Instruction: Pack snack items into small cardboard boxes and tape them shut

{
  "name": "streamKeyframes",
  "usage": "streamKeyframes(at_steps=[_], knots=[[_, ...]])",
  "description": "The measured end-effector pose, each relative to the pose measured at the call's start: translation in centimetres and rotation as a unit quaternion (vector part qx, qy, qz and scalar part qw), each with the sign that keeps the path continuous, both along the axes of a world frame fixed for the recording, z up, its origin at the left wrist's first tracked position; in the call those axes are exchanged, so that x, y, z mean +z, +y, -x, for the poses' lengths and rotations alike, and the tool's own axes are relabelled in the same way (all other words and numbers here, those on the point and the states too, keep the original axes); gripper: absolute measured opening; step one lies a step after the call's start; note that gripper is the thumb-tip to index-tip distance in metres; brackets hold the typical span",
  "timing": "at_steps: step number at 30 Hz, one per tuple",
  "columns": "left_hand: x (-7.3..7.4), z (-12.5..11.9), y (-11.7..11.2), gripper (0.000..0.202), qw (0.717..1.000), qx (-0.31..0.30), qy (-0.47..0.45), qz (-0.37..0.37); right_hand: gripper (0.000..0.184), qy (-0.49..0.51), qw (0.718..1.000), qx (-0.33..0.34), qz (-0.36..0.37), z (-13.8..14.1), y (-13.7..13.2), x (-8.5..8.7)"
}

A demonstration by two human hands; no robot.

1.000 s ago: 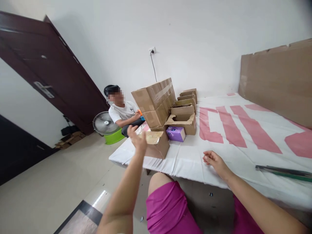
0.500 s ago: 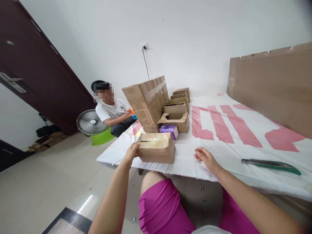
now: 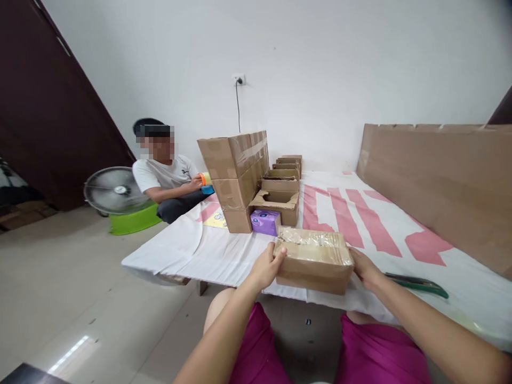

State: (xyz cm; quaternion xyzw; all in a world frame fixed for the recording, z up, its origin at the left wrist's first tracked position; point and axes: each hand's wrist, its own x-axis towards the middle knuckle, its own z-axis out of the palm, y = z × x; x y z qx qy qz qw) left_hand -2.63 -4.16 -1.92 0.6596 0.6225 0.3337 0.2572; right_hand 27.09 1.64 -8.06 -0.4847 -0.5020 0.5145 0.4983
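taped carton (image 3: pixel 314 260), clasped between both hands, left hand (image 3: pixel 269 265), right hand (image 3: pixel 365 268)

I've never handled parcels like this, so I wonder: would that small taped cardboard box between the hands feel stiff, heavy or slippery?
Probably stiff: the cardboard box shows square edges while the left hand and right hand press its ends. Likely light, since fingers alone grip it. Its glossy top tape may be slippery.

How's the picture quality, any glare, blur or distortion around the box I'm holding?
Head view: soft, even light, faint shadows; the cardboard box between left hand and right hand is sharp, its taped top mildly shiny. Head view, edges: a glare streak on the floor, and wide-angle distortion leans the door.
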Motion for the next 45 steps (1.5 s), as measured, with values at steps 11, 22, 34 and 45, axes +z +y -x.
streamKeyframes(at_steps=[11, 22, 34, 45], knots=[[-3.2, -1.8, 3.8, 0.068, 0.943, -0.059, -0.299, -0.133, 0.033, -0.603, 0.787, -0.033, -0.13, -15.2, -3.5, -1.7], [-5.1, -1.1, 4.0, 0.079, 0.922, -0.177, -0.305, -0.158, 0.035, -0.617, 0.778, 0.059, -0.099, -15.7, -1.8, -0.6], [-4.2, -0.8, 3.8, 0.094, 0.915, -0.201, -0.322, -0.139, 0.046, -0.612, 0.766, -0.025, -0.194, -3.9, 1.5, 13.9], [-5.7, -0.8, 4.8, 0.093, 0.911, -0.2, -0.32, -0.164, 0.022, -0.723, 0.574, 0.314, -0.219, 11.1, 0.5, 17.4]])
